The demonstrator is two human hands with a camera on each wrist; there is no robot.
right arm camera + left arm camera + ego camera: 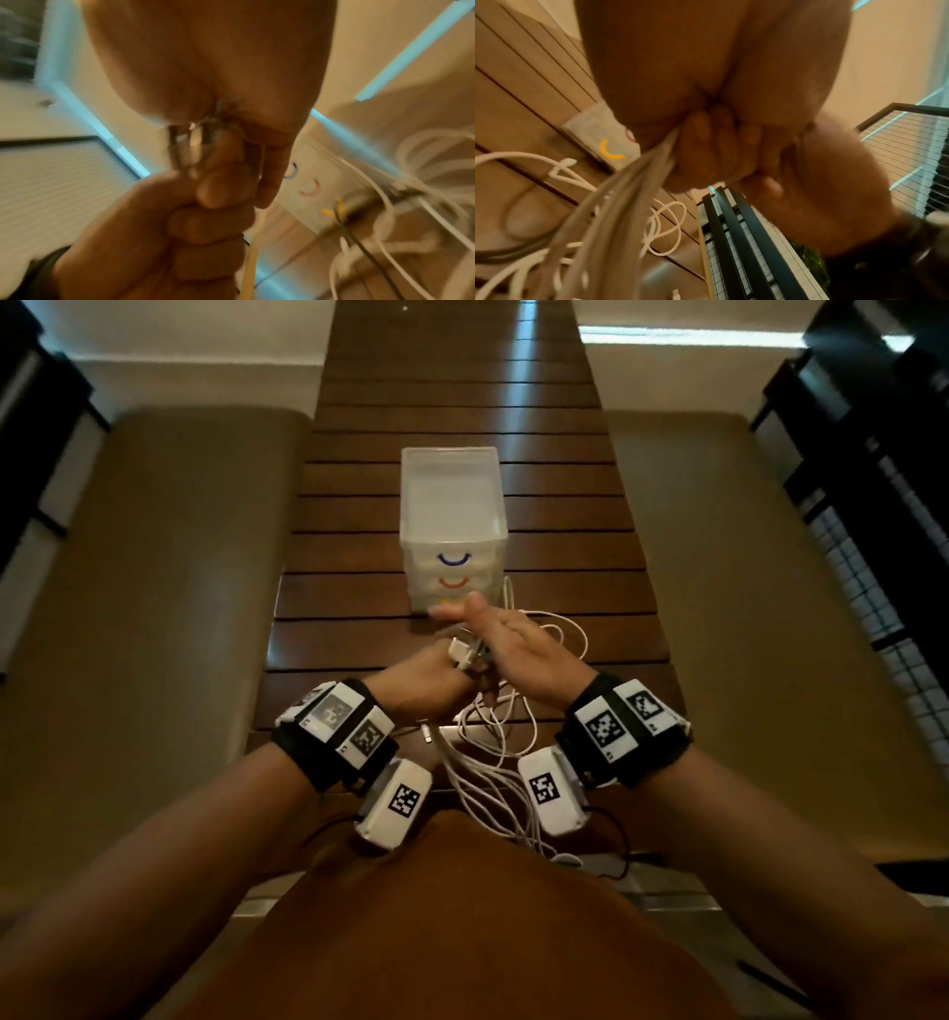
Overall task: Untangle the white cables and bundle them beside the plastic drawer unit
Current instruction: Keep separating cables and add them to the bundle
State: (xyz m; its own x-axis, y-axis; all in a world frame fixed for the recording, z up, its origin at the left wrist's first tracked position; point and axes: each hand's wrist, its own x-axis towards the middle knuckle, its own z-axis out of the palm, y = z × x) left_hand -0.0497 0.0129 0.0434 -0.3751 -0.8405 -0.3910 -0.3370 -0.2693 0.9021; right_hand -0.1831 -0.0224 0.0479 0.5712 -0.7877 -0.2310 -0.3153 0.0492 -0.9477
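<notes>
A tangle of white cables [488,762] lies on the slatted wooden table [565,546] in front of me and trails over its near edge. My left hand [436,683] is a fist around a bunch of the cables [618,203], their plug ends [462,653] sticking up out of it. My right hand [493,629] is over the fist with straight fingers, its palm against the plug ends [190,146]. The translucent plastic drawer unit [452,516] stands just beyond both hands, and loose loops [560,634] lie at its right foot.
Padded benches [179,608] [760,608] run along both sides of the narrow table. Black railings [873,454] stand further out on the right. The bare table top continues behind the drawer unit [316,168].
</notes>
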